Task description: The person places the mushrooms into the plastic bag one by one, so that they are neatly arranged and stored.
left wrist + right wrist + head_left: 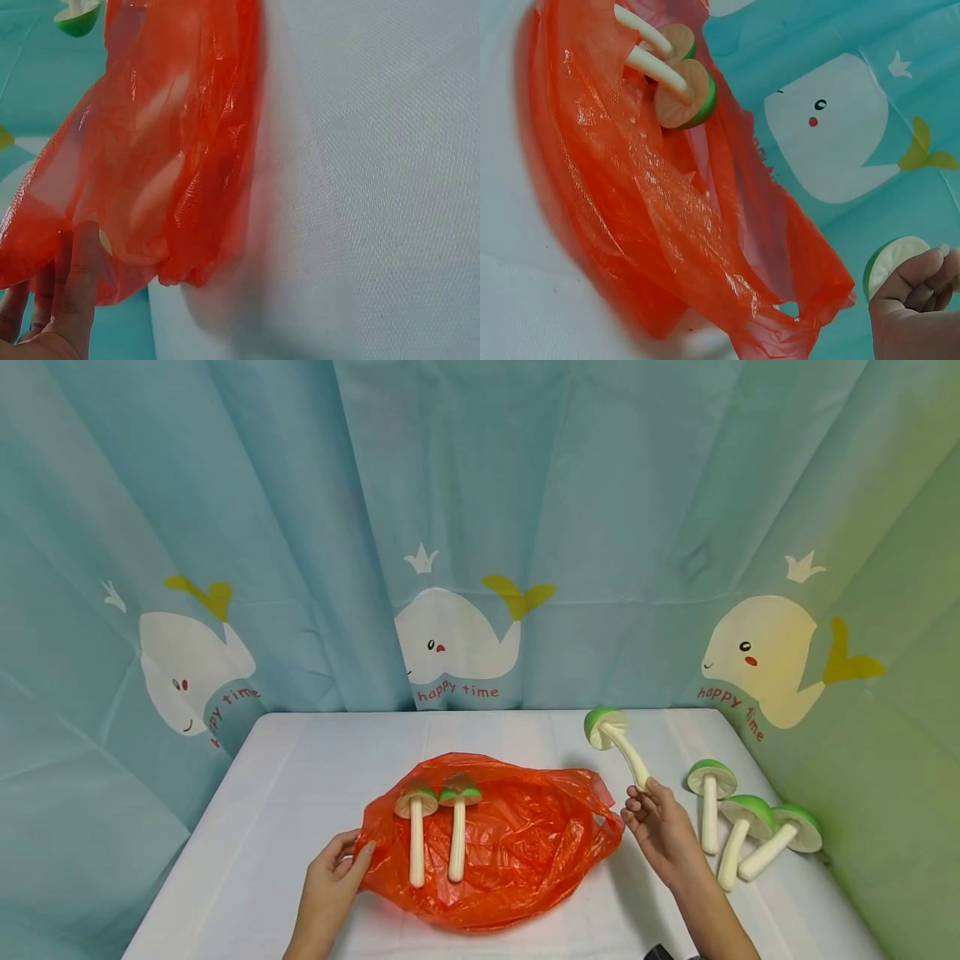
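A red plastic bag (pixel 517 852) lies spread on the table with its mouth open. Two toy mushrooms with green caps and pale stems, one of them a mushroom (pixel 457 835), lie inside its left part. My left hand (pixel 333 885) pinches the bag's left edge between thumb and fingers, also seen in the left wrist view. Right of the bag, my right hand (pixel 663 831) grips the stem end of another toy mushroom (pixel 622 743), held raised with its cap up and to the left. In the right wrist view that mushroom is mostly hidden behind the hand.
Three more green-capped mushrooms, among them a mushroom (pixel 708 806), lie grouped at the table's right edge. The white table (pixel 300 777) backs onto a blue curtain (pixel 480 485) with whale prints. A small dark object (pixel 658 952) shows at the bottom edge.
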The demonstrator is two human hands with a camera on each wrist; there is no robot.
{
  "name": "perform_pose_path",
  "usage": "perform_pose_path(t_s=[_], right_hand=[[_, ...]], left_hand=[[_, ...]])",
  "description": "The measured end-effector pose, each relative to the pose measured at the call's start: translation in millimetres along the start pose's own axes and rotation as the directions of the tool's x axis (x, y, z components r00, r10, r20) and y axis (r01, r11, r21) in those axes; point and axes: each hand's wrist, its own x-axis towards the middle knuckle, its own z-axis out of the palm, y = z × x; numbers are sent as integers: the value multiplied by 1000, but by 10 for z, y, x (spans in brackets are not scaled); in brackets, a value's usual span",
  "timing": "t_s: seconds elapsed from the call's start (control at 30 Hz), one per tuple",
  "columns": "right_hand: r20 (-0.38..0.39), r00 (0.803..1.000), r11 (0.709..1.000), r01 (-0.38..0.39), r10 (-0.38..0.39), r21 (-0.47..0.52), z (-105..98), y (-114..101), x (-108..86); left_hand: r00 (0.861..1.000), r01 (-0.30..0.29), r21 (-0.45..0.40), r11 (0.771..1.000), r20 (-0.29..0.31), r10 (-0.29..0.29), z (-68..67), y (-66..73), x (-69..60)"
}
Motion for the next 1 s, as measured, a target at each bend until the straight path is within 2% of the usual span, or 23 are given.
perform_pose_path(t_s=[0.37, 0.6, 0.8, 1.0], right_hand=[[15, 1000, 999, -7, 8, -45, 96, 16, -27], [51, 999, 999, -12, 15, -48, 149, 70, -48], [88, 995, 995, -37, 45, -89, 216, 116, -82], [129, 988, 994, -74, 85, -81, 285, 158, -119]], left_hand=[[1000, 2, 0, 1000, 7, -2, -5, 28, -6], [1000, 3, 8, 1000, 4, -3, -5, 33, -9], [1000, 9, 8, 1000, -3, -9, -4, 42, -9], [1000, 22, 3, 1000, -2, -22, -2, 18, -1]])
